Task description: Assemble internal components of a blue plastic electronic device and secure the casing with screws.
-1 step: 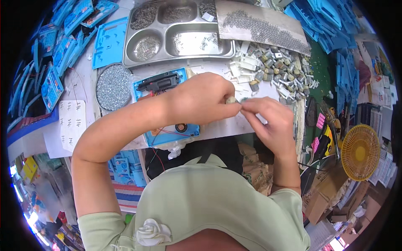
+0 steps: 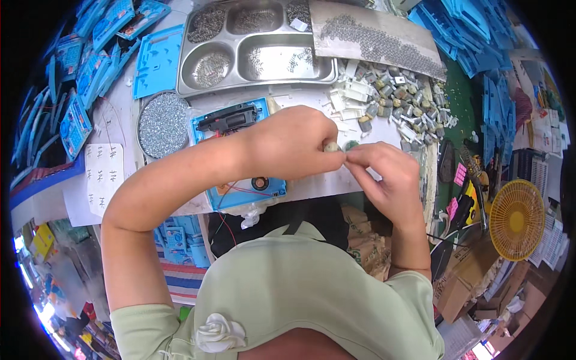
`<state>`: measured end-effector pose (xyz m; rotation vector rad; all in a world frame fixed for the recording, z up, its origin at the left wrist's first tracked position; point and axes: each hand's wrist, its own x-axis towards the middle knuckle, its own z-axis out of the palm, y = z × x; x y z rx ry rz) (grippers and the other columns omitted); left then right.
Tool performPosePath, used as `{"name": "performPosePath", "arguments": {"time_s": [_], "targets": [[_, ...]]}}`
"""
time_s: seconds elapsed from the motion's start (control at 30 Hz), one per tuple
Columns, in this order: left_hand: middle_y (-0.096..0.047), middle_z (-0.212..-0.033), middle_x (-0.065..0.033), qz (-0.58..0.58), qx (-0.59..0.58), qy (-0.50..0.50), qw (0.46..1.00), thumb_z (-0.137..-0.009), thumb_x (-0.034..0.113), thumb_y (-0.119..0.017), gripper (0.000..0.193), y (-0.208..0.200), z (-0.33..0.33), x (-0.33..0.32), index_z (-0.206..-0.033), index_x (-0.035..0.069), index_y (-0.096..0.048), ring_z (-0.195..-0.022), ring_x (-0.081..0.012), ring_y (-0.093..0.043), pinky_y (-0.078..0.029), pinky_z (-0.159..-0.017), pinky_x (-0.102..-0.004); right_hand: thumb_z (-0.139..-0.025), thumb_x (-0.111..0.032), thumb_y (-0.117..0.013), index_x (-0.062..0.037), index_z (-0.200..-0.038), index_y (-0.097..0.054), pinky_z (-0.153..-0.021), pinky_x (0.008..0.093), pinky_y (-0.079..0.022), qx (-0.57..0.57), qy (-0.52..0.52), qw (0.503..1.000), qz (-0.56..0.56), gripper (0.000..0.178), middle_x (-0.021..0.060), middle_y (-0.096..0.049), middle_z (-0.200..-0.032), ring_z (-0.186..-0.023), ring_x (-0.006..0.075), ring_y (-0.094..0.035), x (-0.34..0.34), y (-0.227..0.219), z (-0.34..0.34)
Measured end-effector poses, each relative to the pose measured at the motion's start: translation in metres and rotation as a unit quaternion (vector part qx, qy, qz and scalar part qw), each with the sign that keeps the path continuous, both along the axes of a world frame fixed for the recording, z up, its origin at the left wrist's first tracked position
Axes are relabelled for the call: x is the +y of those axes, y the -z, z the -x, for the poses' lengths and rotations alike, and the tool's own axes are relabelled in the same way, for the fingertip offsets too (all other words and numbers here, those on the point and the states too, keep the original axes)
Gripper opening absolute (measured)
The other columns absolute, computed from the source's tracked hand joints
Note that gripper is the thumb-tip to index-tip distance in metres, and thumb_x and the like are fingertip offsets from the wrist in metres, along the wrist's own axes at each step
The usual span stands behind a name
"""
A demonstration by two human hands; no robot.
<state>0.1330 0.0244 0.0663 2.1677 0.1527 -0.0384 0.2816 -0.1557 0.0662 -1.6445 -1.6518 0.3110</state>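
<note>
cream-coloured small part [image 2: 330, 146] is protruding from the closed left hand [image 2: 300, 141] above the white worktable [image 2: 312, 189], while the right hand [image 2: 390, 171] is pinching shut beside it, contents indistinct, fine two-handed handling apparently proceeding and next calling for steadiness.

Well left of the left hand [image 2: 294, 144], a white sheet [image 2: 103, 186] bears dark written characters repeated in rows; right of the right hand [image 2: 389, 173], pink labels [image 2: 460, 173] carry marks too small to read.
</note>
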Motion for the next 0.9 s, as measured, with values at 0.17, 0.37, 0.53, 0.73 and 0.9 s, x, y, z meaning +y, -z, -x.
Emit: {"name": "performPosePath", "arguments": {"time_s": [0.17,0.37,0.53,0.73,0.9], "targets": [[-0.06,-0.063,-0.0103,0.075,0.071,0.139,0.985,-0.093,0.04,-0.072,0.042,-0.008,-0.031,0.018,-0.082,0.0,-0.068,-0.059,-0.0182,-0.056,-0.044,-0.057,-0.0376,-0.084,0.003,-0.075,-0.0018,-0.098,-0.069,-0.066,0.0247,-0.048,0.284,-0.008,0.951,0.119,0.016,0.0025,-0.064,-0.083,-0.072,0.0107,-0.06,-0.017,0.014,-0.015],[-0.07,-0.08,-0.0116,-0.148,-0.02,-0.216,0.965,-0.088,0.028,-0.075,0.026,0.045,-0.075,0.101,-0.092,0.002,-0.071,-0.067,-0.0254,-0.063,-0.05,-0.067,-0.0383,-0.089,0.006,-0.071,0.0031,-0.138,-0.058,-0.069,0.0169,-0.04,0.511,0.063,0.854,0.077,0.051,-0.0022,-0.056,-0.092,-0.079,0.0026,-0.051,-0.034,0.026,-0.016],[-0.073,-0.096,-0.0106,-0.224,-0.121,-0.208,0.944,-0.085,0.021,-0.072,0.02,0.054,-0.099,0.105,-0.101,0.009,-0.074,-0.094,-0.0323,-0.071,-0.056,-0.084,-0.0443,-0.089,0.007,-0.07,0.0054,-0.138,-0.058,-0.069,0.018,-0.04,0.509,0.05,0.854,0.094,0.051,-0.0023,-0.056,-0.091,-0.079,0.0031,-0.05,-0.039,0.034,-0.015],[-0.069,-0.105,-0.0081,-0.343,-0.138,-0.121,0.921,-0.087,0.021,-0.071,0.017,0.07,-0.112,0.124,-0.102,0.014,-0.075,-0.102,-0.0313,-0.069,-0.056,-0.083,-0.0451,-0.089,0.007,-0.07,0.0062,-0.138,-0.058,-0.069,0.0189,-0.04,0.509,0.042,0.855,0.096,0.05,-0.0022,-0.055,-0.09,-0.079,0.0039,-0.049,-0.042,0.029,-0.015],[-0.072,-0.1,-0.0099,-0.338,-0.063,-0.119,0.931,-0.09,0.021,-0.07,0.017,0.068,-0.121,0.128,-0.103,0.011,-0.074,-0.09,-0.0309,-0.07,-0.056,-0.08,-0.0415,-0.089,0.008,-0.069,0.0054,-0.137,-0.058,-0.068,0.0179,-0.039,0.502,0.067,0.858,0.088,0.05,-0.003,-0.055,-0.089,-0.078,0.003,-0.049,-0.052,0.026,-0.012]]}}
